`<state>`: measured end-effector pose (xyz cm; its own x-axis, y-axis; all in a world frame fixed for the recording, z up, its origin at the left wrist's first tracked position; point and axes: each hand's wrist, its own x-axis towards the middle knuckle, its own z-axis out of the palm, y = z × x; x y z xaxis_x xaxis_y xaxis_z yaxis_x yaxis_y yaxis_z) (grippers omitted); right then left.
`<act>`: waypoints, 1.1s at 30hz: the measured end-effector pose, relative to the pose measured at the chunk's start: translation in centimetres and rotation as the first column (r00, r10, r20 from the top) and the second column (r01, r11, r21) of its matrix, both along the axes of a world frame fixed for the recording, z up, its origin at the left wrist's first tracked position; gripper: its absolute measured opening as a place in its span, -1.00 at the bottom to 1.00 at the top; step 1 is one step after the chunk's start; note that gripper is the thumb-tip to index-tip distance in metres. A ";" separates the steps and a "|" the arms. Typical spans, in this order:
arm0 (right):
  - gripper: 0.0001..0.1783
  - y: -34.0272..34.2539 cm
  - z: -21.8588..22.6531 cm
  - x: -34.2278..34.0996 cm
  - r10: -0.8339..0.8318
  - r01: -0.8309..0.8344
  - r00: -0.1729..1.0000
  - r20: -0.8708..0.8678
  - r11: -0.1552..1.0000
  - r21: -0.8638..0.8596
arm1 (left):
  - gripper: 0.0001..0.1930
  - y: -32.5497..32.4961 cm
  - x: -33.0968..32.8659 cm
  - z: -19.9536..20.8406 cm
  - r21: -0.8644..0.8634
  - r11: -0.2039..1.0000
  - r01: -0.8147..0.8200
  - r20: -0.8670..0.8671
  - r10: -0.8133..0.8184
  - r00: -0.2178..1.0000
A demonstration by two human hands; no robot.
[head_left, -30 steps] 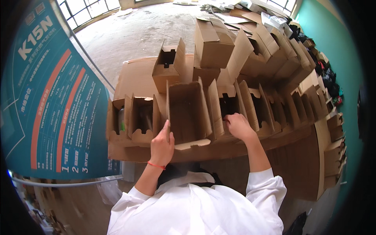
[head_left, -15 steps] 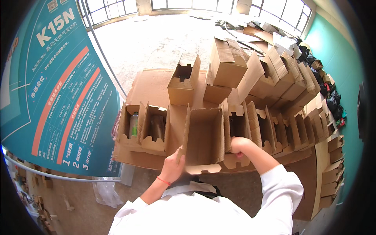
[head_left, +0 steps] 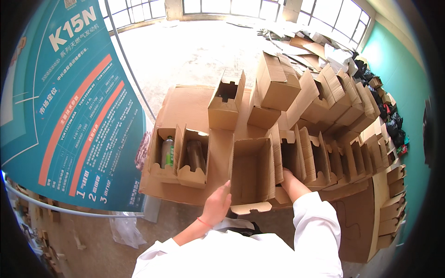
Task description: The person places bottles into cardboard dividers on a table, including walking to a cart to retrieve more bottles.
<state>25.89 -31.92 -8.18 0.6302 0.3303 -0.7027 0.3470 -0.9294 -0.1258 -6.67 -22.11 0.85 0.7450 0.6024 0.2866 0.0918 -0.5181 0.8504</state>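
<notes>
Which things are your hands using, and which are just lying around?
In use:
wide open box, at the left hand;
narrower box, right hand partly inside.

Seemingly just around:
teal banner;
clear plastic bag;
black bags.

Cardboard surface (head_left: 183,104): beneath the boxes. On it, far left: first box (head_left: 163,173), a bottle (head_left: 168,153) inside; second box (head_left: 192,179), just right of it, another bottle (head_left: 196,157) inside. Centre: middle box (head_left: 251,162), left hand (head_left: 217,204) at its near left corner. Next right: adjoining box (head_left: 289,150), right hand (head_left: 288,178) at its near end, fingers hidden. Further right: row of boxes (head_left: 345,162). Behind the middle box: rear box (head_left: 224,111), left; stacked box (head_left: 278,88), right. Beyond the surface: banner (head_left: 74,120), left; wall (head_left: 398,69), right.
</notes>
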 end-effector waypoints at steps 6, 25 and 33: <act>-0.58 0.0 -0.8 1.4 -0.216 0.206 0.976 0.027 0.959 0.194 | -0.38 -1.0 0.6 -1.5 -0.026 0.998 0.052 -0.059 -0.053 0.997; -0.23 -7.2 20.6 -14.1 0.302 0.870 0.411 -0.861 0.154 0.469 | -0.23 0.1 -0.4 -1.0 0.024 0.984 0.176 -0.063 -0.174 0.983; -0.44 -2.5 14.7 -17.2 0.123 0.879 0.282 -0.951 0.363 0.308 | -0.19 0.1 -0.6 -1.7 0.095 0.975 0.201 -0.078 -0.194 0.978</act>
<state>8.68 -34.40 6.54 0.1988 0.8467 -0.4936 -0.7674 -0.1788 -0.6158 -7.25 -21.98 -0.85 0.8662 0.4117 0.2831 0.0349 -0.6151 0.7877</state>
